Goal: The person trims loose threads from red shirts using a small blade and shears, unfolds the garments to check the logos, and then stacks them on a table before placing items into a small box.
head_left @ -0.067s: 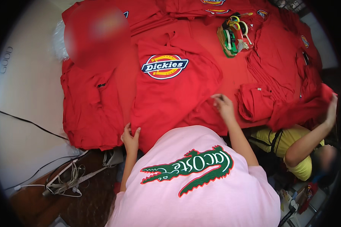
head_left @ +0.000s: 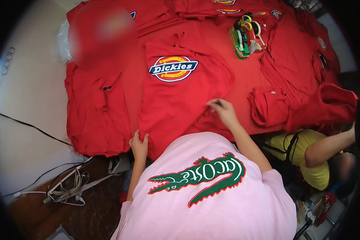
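Note:
A red garment (head_left: 176,104) with a round yellow and blue emblem lies spread in front of me, its near end reaching my body. At its lower left edge is my left hand (head_left: 139,147), with the cloth edge between thumb and fingers. My right hand (head_left: 225,113) is over the garment's right side, fingers pinched together. Something small and dark shows at its fingertips, too blurred to name.
Piles of red garments lie left (head_left: 96,116) and right (head_left: 292,60). A green-edged tray (head_left: 241,54) holds scissors and tape rolls. A co-worker in a yellow shirt (head_left: 318,170) handles red cloth (head_left: 328,106) at right. Cables (head_left: 74,186) hang at lower left.
My right hand has moved left across the garment. The co-worker's arm and red cloth at the right have shifted. My left hand has stayed at the garment's edge.

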Demonstrator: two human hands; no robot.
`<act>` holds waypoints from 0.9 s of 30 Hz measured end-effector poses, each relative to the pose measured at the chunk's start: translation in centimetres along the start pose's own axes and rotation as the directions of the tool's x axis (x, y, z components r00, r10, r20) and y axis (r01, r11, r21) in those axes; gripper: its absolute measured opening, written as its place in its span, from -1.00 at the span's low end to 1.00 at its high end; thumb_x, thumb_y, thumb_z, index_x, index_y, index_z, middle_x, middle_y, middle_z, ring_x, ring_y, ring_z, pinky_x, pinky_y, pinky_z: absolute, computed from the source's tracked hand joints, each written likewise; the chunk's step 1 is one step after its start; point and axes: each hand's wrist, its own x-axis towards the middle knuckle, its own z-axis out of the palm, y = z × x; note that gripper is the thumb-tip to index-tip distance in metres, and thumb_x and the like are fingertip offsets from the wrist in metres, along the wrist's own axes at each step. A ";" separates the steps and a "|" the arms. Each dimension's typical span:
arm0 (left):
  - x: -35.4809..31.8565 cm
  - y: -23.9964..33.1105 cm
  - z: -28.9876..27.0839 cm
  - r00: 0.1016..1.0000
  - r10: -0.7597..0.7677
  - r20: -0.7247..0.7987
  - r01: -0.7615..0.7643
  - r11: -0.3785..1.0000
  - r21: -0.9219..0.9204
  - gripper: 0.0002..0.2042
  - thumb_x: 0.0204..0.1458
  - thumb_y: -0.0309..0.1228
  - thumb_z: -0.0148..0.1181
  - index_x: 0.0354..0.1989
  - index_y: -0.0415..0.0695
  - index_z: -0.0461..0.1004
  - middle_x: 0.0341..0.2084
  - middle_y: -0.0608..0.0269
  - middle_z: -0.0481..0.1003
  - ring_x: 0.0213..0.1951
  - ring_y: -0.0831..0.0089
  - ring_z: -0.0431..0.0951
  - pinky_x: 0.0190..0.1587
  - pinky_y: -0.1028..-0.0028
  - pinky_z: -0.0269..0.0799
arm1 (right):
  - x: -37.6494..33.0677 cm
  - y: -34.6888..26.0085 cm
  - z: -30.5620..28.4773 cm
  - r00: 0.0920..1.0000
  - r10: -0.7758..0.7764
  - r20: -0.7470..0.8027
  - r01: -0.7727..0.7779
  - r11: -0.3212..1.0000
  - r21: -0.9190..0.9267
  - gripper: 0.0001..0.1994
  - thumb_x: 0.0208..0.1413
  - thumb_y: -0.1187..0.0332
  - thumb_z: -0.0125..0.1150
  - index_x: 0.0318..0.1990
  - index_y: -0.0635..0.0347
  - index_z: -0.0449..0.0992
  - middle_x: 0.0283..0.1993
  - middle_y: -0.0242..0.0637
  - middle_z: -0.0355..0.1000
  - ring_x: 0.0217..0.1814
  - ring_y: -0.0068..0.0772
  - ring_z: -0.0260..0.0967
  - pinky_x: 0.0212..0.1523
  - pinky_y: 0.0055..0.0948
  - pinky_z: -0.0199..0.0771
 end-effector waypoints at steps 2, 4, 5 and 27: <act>0.6 -0.1 1.3 0.993 0.004 -0.114 -0.025 0.983 -0.183 -0.61 0.17 -0.36 0.33 0.08 -0.38 0.53 -0.11 -0.19 0.61 0.00 -0.04 0.61 0.08 0.23 0.48 | 0.1 -4.6 4.4 0.945 0.173 0.279 -0.162 0.985 -0.063 -0.68 0.30 0.18 0.31 -0.07 0.32 0.62 -0.25 -0.34 0.61 -0.24 -0.58 0.53 -0.19 -0.58 0.45; 0.8 5.6 1.6 0.981 0.084 -0.177 -0.135 0.945 -0.299 -0.63 0.21 -0.41 0.28 0.09 -0.43 0.53 -0.06 -0.18 0.62 -0.02 0.16 0.65 0.07 0.32 0.51 | -0.5 -7.5 7.0 0.889 0.203 0.409 -0.188 0.979 -0.077 -0.61 0.29 0.09 0.31 0.01 0.29 0.61 -0.30 -0.39 0.58 -0.43 -0.70 0.33 -0.45 -0.61 0.27; 0.7 9.6 1.6 0.985 0.119 -0.128 -0.157 0.922 -0.353 -0.63 0.20 -0.35 0.29 0.07 -0.38 0.57 -0.02 -0.18 0.61 0.02 0.10 0.65 0.07 0.27 0.52 | -0.6 -7.7 7.5 0.896 0.206 0.393 -0.196 0.978 -0.065 -0.59 0.27 0.07 0.33 -0.02 0.30 0.61 -0.29 -0.39 0.58 -0.38 -0.67 0.37 -0.37 -0.58 0.32; 11.2 17.0 12.8 0.968 0.037 0.250 0.182 0.581 -0.793 -0.64 0.27 -0.20 0.28 0.06 -0.25 0.55 -0.10 0.21 0.62 -0.13 0.55 0.59 -0.04 0.46 0.50 | -7.8 2.3 -5.4 0.933 0.349 -0.089 -0.335 0.750 -0.570 -0.60 0.08 0.12 0.51 -0.28 0.35 0.59 -0.56 -0.28 0.45 -0.45 -0.50 0.40 -0.39 -0.42 0.36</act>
